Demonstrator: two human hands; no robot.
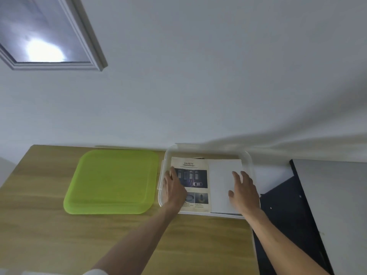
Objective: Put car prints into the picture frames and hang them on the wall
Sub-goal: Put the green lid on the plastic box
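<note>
Currently reaching into clear bin | both hands flat, gripping nothing: left hand on car print, right hand on white sheet | risk: you are creasing or smudging prints by sliding them.

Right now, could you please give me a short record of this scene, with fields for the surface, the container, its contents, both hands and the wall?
surface: wooden table
container: clear plastic box, lid off
lid: green lid, flat on the table left of the box
contents: car print headed SAFETY, white sheet beside it
left hand: left hand on the print's left edge
right hand: right hand flat on the white sheet
wall: picture frame hanging, upper left
</note>
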